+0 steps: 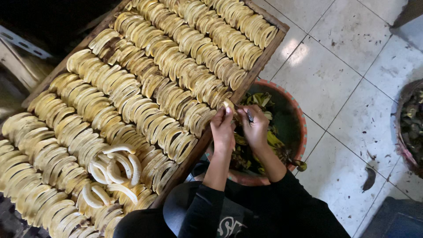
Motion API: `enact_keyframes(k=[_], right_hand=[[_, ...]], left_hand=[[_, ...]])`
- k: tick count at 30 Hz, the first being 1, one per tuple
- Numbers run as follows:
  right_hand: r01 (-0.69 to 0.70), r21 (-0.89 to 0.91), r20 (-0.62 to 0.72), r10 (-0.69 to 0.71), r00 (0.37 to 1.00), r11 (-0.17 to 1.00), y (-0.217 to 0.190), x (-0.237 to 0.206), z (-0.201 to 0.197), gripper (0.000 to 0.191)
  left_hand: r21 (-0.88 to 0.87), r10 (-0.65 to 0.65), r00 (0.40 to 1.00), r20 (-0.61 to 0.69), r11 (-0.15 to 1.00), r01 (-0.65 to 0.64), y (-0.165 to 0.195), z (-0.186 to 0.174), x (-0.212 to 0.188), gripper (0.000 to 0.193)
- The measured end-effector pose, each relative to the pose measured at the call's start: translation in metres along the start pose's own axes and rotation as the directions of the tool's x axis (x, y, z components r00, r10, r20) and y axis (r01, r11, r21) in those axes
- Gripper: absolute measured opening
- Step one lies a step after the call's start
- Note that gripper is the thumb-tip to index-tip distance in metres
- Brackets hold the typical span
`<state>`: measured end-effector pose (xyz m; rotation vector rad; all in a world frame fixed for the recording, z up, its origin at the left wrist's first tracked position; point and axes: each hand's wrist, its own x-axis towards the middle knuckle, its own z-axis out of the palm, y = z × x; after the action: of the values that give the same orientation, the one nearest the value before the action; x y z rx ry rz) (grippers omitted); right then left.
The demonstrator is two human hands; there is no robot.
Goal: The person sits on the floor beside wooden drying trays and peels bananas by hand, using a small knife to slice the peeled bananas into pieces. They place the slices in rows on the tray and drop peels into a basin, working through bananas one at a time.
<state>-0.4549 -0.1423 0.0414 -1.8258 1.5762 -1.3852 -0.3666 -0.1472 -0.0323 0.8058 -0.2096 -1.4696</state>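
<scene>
My left hand [222,130] grips a small peeled banana [230,106] at its top, just beside the edge of a wooden tray [260,61]. My right hand [254,125] holds a small dark knife [249,115] against the banana. Both hands hover over a red-rimmed basin [299,119] filled with green and yellow banana peels [264,102]. The tray carries several tight rows of sliced banana halves [145,83]. A pile of whole peeled bananas [113,169] lies on top of the slices at the near left.
White tiled floor [348,66] spreads to the right, with dark stains. Another round container [410,125] of dark scraps sits at the right edge. A blue object [398,222] lies at the bottom right. Dark shadow and a wooden frame fill the upper left.
</scene>
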Motion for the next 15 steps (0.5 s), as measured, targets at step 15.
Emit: enact_keyframes(k=[15], right_hand=[[-0.456,0.451,0.28,0.363,0.889,0.767,0.02,0.007,-0.023,0.014]], left_hand=[[0.667,0.145,0.978,0.152,0.715,-0.21,0.061,0.053,-0.019,0.053]])
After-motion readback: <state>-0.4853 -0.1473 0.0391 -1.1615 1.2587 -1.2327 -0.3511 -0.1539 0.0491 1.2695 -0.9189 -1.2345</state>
